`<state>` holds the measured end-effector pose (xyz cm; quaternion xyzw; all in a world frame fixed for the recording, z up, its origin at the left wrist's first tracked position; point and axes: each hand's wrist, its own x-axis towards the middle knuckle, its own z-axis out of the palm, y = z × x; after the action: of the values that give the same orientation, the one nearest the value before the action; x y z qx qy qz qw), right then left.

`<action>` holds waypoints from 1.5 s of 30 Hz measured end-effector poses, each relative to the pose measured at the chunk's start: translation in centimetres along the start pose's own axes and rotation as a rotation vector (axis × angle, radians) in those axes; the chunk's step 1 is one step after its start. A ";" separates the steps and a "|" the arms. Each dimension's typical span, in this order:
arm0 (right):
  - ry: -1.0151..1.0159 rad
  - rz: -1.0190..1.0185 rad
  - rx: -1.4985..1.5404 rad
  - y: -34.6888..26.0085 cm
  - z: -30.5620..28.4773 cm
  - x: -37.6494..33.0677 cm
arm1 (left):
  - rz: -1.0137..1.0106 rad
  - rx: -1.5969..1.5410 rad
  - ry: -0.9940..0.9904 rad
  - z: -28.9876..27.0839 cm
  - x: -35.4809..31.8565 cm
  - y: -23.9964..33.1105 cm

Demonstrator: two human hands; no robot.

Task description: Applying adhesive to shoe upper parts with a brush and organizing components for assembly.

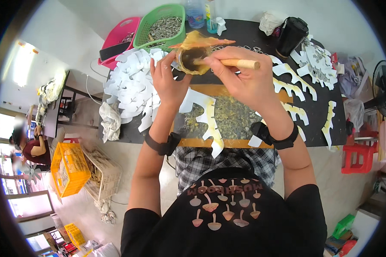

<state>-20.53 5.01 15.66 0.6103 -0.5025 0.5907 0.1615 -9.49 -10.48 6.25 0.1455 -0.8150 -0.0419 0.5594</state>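
Observation:
My left hand (170,81) steadies a glue-crusted jar (185,64), its fingers at the left side and thumb at the near rim. Dark contents show inside. In my right hand (251,79) is a brush with a light wooden handle (240,63); its other end reaches into the jar, and the bristles are hidden. Below the hands, a white cut-out piece (208,113) with yellowish glue along its notched edge lies on a stained board (240,115). More glued white pieces (294,73) are spread out on the right.
A heap of white cut-outs (133,81) covers the left of the black table (336,124). Behind it stand a pink basket (120,36) and a green basket (158,25) of metal rings. A black tumbler (292,36) stands at the back right. Another person (36,147) is far left.

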 end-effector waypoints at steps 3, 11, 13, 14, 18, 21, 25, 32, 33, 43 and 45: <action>0.030 0.117 0.162 -0.6 0.1 -0.2 | -0.020 0.030 -0.041 -0.2 0.1 0.5; -0.048 0.001 -0.125 -2.3 -0.8 -0.5 | 0.016 0.044 0.069 -0.1 -0.5 0.9; -0.007 0.006 -0.030 -2.5 -1.2 -0.6 | 0.003 0.001 0.068 -0.2 -0.5 0.7; 0.082 0.070 0.048 -2.6 -1.6 -0.7 | 0.010 -0.035 0.073 -0.2 -0.5 0.5; 0.310 0.247 0.221 -4.2 -3.9 -1.9 | 0.009 -0.015 0.015 -0.1 -0.6 0.1; 0.433 0.409 0.230 -4.2 -6.3 -2.9 | -0.032 -0.004 -0.019 0.1 -0.8 0.0; 0.572 0.688 0.308 -2.3 -10.1 -4.4 | -0.078 0.038 -0.113 0.4 -1.2 -0.2; 0.836 0.862 0.780 0.8 -13.9 -9.3 | -0.347 -0.006 -0.415 1.6 -2.1 -0.7; 0.774 0.834 0.805 0.9 -14.3 -9.9 | -0.412 -0.028 -0.445 1.7 -2.3 -0.8; 0.483 0.860 0.445 0.4 -11.1 -12.4 | -0.529 -0.149 -0.573 2.2 -2.9 -2.6; 0.311 0.854 0.304 0.4 -9.5 -12.9 | -0.451 -0.103 -0.594 2.1 -3.0 -2.6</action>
<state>-23.54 17.79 6.50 0.2703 -0.5861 0.7553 -0.1135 -9.92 -12.35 2.21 0.2746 -0.8859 -0.2455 0.2819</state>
